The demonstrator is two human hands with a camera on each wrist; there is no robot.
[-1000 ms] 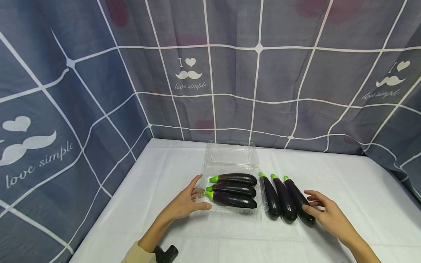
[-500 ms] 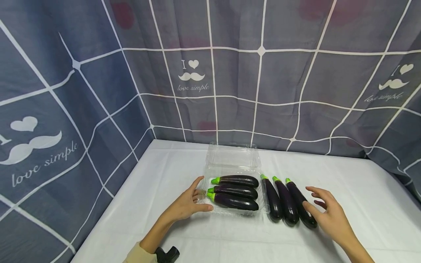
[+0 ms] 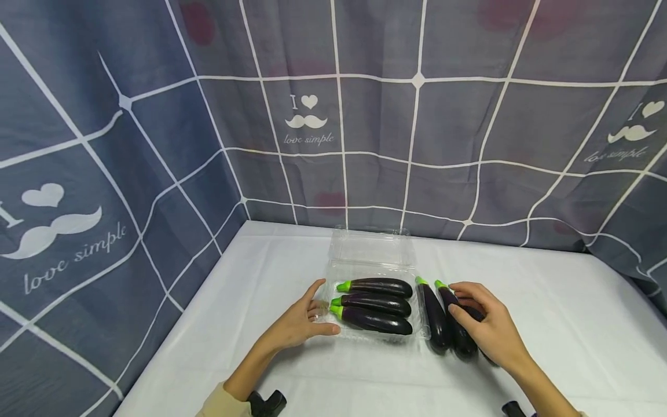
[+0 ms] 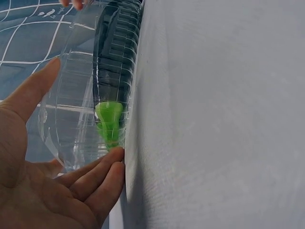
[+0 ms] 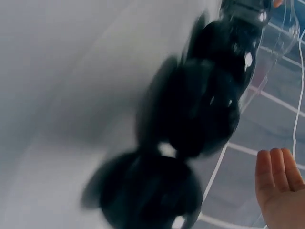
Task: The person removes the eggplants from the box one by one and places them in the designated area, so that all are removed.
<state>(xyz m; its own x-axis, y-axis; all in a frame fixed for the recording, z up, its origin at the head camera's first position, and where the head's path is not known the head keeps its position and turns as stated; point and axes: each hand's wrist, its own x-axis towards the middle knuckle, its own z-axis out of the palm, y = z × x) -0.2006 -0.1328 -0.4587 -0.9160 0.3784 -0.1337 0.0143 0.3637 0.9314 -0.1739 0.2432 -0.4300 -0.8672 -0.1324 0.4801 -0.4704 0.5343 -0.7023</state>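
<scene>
An open clear plastic container (image 3: 371, 250) holds three dark eggplants (image 3: 379, 285) lying side by side, green stems to the left. My left hand (image 3: 297, 325) rests its fingers against the container's left side; the left wrist view shows the thumb apart and fingertips (image 4: 114, 155) at the lower edge. Right of the container lie three more eggplants (image 3: 433, 318), stems pointing away. Over the rightmost one, mostly covering it, is my right hand (image 3: 492, 327), with fingers apart beside the middle one (image 3: 461, 336). In the right wrist view the eggplants' round ends (image 5: 205, 109) show, blurred.
A white cloth (image 3: 568, 301) covers the table. Behind and to the left hangs a grey-blue checked curtain (image 3: 375, 116) with printed hearts and moustaches. The container's lid is folded back toward the curtain. Dark straps (image 3: 268, 402) sit by the wrists.
My right hand has moved left from the outer end of the rightmost eggplant to above it, near the middle one. My left hand has stayed at the container's side.
</scene>
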